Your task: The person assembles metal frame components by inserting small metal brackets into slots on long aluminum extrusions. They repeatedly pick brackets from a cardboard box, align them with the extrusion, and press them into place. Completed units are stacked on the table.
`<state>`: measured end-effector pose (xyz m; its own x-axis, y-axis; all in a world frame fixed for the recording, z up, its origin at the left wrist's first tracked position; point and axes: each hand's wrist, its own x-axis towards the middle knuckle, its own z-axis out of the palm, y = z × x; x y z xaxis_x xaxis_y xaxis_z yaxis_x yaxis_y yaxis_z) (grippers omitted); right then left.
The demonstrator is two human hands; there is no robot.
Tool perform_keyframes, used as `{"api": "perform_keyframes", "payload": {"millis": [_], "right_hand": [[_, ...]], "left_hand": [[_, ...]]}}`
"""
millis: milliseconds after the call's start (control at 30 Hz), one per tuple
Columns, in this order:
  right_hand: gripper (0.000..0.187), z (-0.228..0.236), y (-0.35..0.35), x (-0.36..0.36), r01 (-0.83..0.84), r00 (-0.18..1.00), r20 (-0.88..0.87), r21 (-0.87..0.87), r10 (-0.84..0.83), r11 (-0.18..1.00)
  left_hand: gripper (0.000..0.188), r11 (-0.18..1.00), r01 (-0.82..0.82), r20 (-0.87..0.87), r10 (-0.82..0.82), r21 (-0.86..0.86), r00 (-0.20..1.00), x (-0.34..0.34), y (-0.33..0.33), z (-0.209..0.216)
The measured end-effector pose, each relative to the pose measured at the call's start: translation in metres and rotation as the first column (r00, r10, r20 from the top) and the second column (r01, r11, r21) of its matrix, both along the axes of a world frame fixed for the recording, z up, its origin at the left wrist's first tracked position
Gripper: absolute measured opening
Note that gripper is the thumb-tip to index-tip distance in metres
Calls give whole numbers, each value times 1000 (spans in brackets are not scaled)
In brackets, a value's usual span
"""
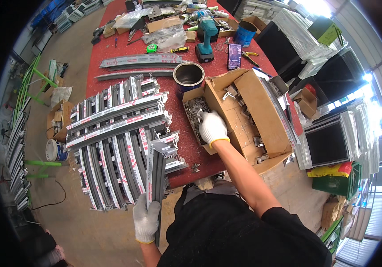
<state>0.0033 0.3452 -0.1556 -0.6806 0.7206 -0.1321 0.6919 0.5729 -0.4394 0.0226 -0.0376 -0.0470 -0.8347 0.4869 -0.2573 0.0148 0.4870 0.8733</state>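
My left hand (147,221), in a white knit glove, is closed round the lower end of a grey profile bar (156,174). The bar stands tilted up beside the stack, with a small metal bracket (164,148) at its top end. My right hand (213,127), gloved too, reaches into a small cardboard box of little metal parts (195,111). Its fingers curl down among the parts, and their tips are hidden, so what they pinch does not show. At my left, a crisscross stack of grey profile bars (120,120) with printed film strips lies on the red table (166,89).
Right of the small box stands a larger open carton (240,129) with a few metal brackets. Beyond are a dark tin (188,75), a cordless drill (206,40), a phone (234,57), pliers (250,58) and a blue can (244,34). Loose metal bits (195,167) lie by the near edge.
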Motion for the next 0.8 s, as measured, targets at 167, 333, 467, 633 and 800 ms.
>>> {"api": "perform_keyframes", "payload": {"millis": [167,333,467,633,800], "right_hand": [[31,-11,8,-25,9,989,146,52,-16,999],[26,3,5,-20,-81,991,111,114,69,990],[22,24,-3,-6,-28,993,-112,100,39,995],[23,42,-22,17,92,951,-305,99,-58,991],[19,47,-40,45,119,899,-429,37,-92,992]], "left_hand": [[43,1000,12,-10,-12,-2,1000,-6,-6,-6],[42,999,32,-37,-34,-33,999,-10,-7,-11],[42,999,39,-23,-39,-17,999,-10,-4,-12],[41,999,39,-47,-39,3,998,-8,11,-11],[43,999,15,7,-15,-32,1000,-3,24,-7]]}}
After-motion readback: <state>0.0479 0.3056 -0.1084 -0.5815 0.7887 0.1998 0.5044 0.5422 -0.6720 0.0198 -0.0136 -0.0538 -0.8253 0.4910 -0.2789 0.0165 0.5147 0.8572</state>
